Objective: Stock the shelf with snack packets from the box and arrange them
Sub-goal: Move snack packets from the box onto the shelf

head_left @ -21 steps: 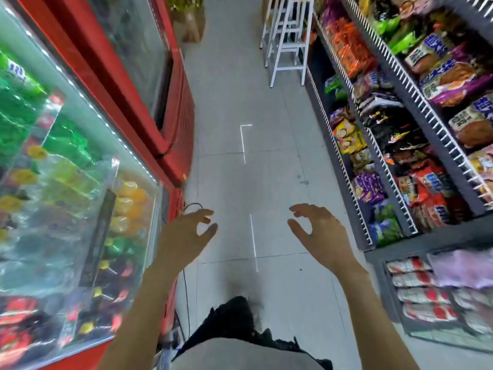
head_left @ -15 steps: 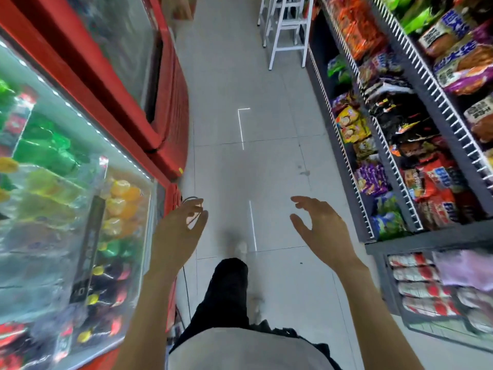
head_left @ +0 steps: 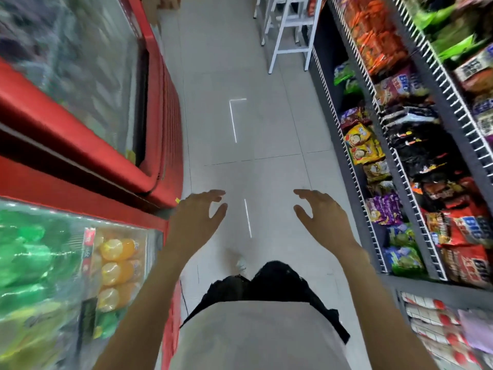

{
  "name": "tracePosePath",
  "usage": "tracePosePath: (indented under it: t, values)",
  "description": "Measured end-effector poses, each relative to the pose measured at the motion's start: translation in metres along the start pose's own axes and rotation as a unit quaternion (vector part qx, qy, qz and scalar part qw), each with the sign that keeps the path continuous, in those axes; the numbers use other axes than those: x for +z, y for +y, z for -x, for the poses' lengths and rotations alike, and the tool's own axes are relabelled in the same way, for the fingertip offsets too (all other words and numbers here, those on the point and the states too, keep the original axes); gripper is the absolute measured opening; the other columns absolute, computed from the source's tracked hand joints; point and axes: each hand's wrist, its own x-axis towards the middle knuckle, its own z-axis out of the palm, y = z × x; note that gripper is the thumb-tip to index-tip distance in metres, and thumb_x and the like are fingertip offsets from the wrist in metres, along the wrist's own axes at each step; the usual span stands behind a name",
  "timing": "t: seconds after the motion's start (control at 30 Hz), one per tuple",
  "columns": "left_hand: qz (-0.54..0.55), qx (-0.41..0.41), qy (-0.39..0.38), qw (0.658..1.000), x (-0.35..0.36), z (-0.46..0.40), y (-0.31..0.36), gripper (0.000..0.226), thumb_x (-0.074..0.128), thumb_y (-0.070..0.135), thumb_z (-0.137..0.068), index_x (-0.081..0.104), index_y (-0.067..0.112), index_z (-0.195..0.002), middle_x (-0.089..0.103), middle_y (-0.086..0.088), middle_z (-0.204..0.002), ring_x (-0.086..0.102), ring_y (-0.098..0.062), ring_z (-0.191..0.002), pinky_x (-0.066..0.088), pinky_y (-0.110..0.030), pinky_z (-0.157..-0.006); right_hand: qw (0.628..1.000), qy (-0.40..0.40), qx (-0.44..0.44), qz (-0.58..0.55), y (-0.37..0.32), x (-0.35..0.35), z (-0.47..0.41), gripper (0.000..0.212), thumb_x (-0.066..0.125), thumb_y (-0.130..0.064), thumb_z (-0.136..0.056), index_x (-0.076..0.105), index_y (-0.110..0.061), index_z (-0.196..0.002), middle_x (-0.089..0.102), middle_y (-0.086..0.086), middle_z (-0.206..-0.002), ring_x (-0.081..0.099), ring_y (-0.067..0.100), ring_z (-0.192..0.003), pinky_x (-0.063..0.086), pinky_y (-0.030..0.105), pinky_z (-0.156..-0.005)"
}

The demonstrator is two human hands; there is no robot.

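Note:
I stand in a shop aisle with both arms held out over the tiled floor [head_left: 240,129]. My left hand [head_left: 196,218] and my right hand [head_left: 324,217] are empty, fingers loosely spread and slightly curved. The snack shelf [head_left: 400,180] runs along the right, with white wire rails and many packets: orange ones [head_left: 378,41] high up, yellow ones [head_left: 361,144], purple ones [head_left: 384,209], red ones [head_left: 464,233] and green ones [head_left: 405,260] lower down. No box is in view.
Red glass-topped freezers [head_left: 88,124] line the left side, and a drinks cooler [head_left: 66,276] with green and orange bottles is close at my left. A white stool [head_left: 289,30] stands at the far end of the aisle. My leg and shoe show below.
The view has moved forward along the aisle; the freezers and shelf packets slide nearer. Both hands stay raised and empty, fingers opening a little wider.

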Motion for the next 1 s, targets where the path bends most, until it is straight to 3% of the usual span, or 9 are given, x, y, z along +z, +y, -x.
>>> tracePosePath:
  t: [0.2,0.3,0.5,0.67,0.77,0.9,1.0]
  values:
    - [0.057,-0.043,0.014,0.997,-0.035,-0.126,-0.036,0.028,0.054,0.038,-0.091,0.066,0.025,-0.112,0.059,0.022,-0.111,0.060,-0.011,-0.102,0.041,-0.023,-0.083,1.000,-0.018,0.013,0.003,0.000,-0.012,-0.117,0.035,0.055,-0.027,-0.094,0.057,-0.021,-0.128,0.065,0.000,-0.114,0.058,0.022,-0.103,0.049,0.035,-0.081]
    - [0.080,-0.069,0.038,0.994,-0.040,-0.194,-0.039,0.027,0.058,0.026,-0.091,0.063,0.023,-0.118,0.063,0.015,-0.107,0.058,-0.010,-0.088,0.040,-0.024,-0.078,1.000,-0.014,0.011,0.012,0.005,-0.018,-0.185,0.035,0.057,-0.026,-0.093,0.057,-0.020,-0.127,0.065,0.001,-0.115,0.059,0.024,-0.104,0.048,0.034,-0.081]
    - [0.049,-0.060,0.042,0.996,-0.058,-0.331,-0.038,0.030,0.055,0.028,-0.092,0.060,0.025,-0.122,0.055,0.022,-0.105,0.053,-0.013,-0.107,0.034,-0.022,-0.084,1.000,0.013,-0.018,-0.003,0.000,-0.047,-0.342,0.044,0.055,-0.025,-0.094,0.047,-0.021,-0.137,0.055,0.000,-0.130,0.053,0.022,-0.110,0.043,0.030,-0.081]
    - [0.040,-0.049,0.062,0.996,-0.098,-0.437,-0.038,0.031,0.054,0.028,-0.093,0.059,0.024,-0.124,0.054,0.022,-0.108,0.048,-0.002,-0.104,0.032,-0.020,-0.087,1.000,0.008,-0.026,0.000,-0.023,-0.071,-0.469,0.036,0.052,-0.028,-0.095,0.054,-0.021,-0.131,0.062,-0.001,-0.120,0.057,0.021,-0.105,0.043,0.030,-0.077]
    - [0.044,-0.056,0.073,0.995,-0.118,-0.499,-0.049,0.030,0.052,0.033,-0.094,0.059,0.025,-0.122,0.056,0.023,-0.106,0.055,-0.007,-0.104,0.037,-0.022,-0.085,1.000,0.000,-0.013,-0.006,-0.040,-0.078,-0.536,0.032,0.052,-0.030,-0.095,0.057,-0.022,-0.125,0.064,-0.004,-0.111,0.058,0.018,-0.102,0.041,0.029,-0.075]
    - [0.053,-0.072,0.153,0.984,-0.144,-0.583,-0.075,0.038,0.045,0.045,-0.090,0.064,0.023,-0.114,0.067,0.015,-0.098,0.063,-0.013,-0.093,0.050,-0.033,-0.077,0.999,0.007,0.000,-0.036,-0.059,-0.075,-0.626,0.029,0.053,-0.031,-0.094,0.058,-0.024,-0.122,0.064,-0.010,-0.108,0.057,0.013,-0.101,0.042,0.028,-0.074]
    - [0.049,-0.066,0.144,0.986,-0.167,-0.654,-0.101,0.039,0.044,0.044,-0.089,0.064,0.022,-0.114,0.068,0.011,-0.099,0.062,-0.017,-0.094,0.052,-0.040,-0.075,0.999,0.009,0.001,-0.033,-0.077,-0.069,-0.698,0.029,0.053,-0.031,-0.094,0.058,-0.024,-0.122,0.064,-0.008,-0.107,0.057,0.013,-0.100,0.042,0.027,-0.072]
